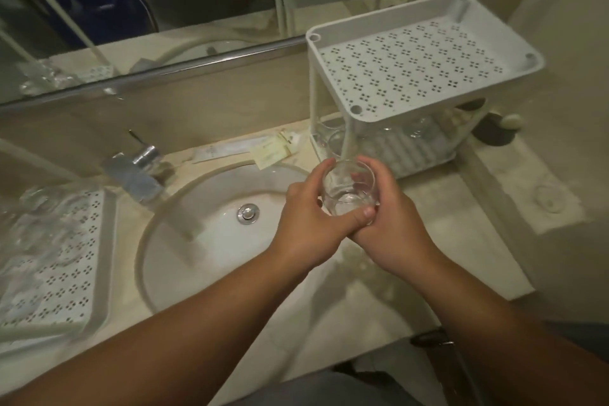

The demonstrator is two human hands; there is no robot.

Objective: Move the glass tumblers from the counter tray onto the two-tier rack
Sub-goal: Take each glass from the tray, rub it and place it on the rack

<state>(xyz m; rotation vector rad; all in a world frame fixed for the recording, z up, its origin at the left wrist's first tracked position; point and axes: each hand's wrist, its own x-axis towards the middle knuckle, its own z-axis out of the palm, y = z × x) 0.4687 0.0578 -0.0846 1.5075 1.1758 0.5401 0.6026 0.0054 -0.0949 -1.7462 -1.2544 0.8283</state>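
Both my hands hold one clear glass tumbler [349, 186] upright over the right rim of the sink, just in front of the white two-tier rack [425, 99]. My left hand [309, 224] grips its left side, thumb across the bottom front. My right hand [395, 224] wraps the right side. The rack's perforated top shelf is bare. Tumblers [333, 138] stand on its lower shelf, partly hidden by the shelf above. The white perforated counter tray [102, 241] lies at the far left with several blurred glass tumblers [39, 231] on it.
A white basin [211, 237] with a chrome drain sits in the middle, a chrome tap [135, 171] behind it. Paper sachets [270, 150] lie by the backsplash. A mirror runs along the back. A dark dish [494, 132] stands right of the rack.
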